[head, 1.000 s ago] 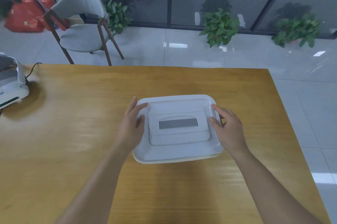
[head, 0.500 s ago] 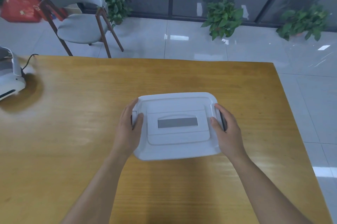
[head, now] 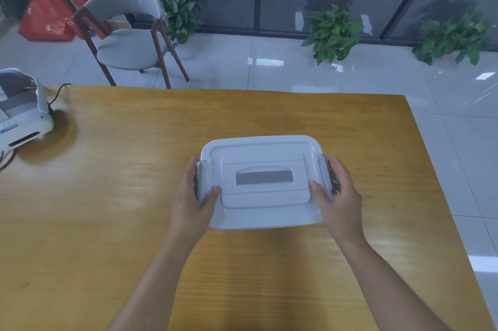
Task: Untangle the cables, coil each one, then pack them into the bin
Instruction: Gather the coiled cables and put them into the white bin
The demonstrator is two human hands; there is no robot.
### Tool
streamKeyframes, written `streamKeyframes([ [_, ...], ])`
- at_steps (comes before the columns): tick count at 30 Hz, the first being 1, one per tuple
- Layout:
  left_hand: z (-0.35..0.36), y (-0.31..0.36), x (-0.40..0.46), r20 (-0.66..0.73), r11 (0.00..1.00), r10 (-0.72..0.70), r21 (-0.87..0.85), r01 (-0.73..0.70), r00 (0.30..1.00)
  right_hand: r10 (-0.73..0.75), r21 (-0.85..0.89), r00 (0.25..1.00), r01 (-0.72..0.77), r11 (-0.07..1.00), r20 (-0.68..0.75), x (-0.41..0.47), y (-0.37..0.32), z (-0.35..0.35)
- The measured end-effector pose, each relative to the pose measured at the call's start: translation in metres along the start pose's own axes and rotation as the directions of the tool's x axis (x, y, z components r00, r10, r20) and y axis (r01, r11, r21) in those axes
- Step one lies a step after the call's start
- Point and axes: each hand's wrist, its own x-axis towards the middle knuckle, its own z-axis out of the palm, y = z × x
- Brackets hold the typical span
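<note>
A white plastic bin (head: 262,212) with its lid on sits in the middle of the wooden table (head: 134,196). The lid has a grey strip on its handle. My left hand (head: 190,201) grips the bin's left side, thumb on the lid and fingers over the left side latch. My right hand (head: 338,200) grips the right side the same way, fingers over the right latch. No cables are visible; the inside of the bin is hidden by the lid.
A white and grey device (head: 21,112) with a black cord stands at the table's left edge. Beyond the table are a grey chair (head: 126,31), potted plants (head: 332,31), a red bag (head: 45,18) and a glass wall. The table's right edge drops to tiled floor.
My hands have slid from the lid's top down onto the side latches. The view has tilted slightly, so the bin sits a little higher in frame.
</note>
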Motion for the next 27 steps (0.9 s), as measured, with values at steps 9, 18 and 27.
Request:
streamKeyframes([
  [9,0.013,0.007,-0.010,-0.082,0.979,0.157,0.145,-0.144,0.984,-0.056,-0.087,0.996,0.050,0.995,-0.071,-0.008,-0.003,0.005],
  [18,0.029,0.002,-0.009,0.007,0.835,0.333,0.463,-0.298,0.943,-0.235,-0.351,0.972,0.229,0.908,0.025,-0.006,0.003,0.006],
  [27,0.044,0.006,0.018,0.052,0.702,0.373,0.636,-0.319,0.926,-0.236,-0.501,0.962,0.272,0.822,0.134,0.010,0.011,0.023],
])
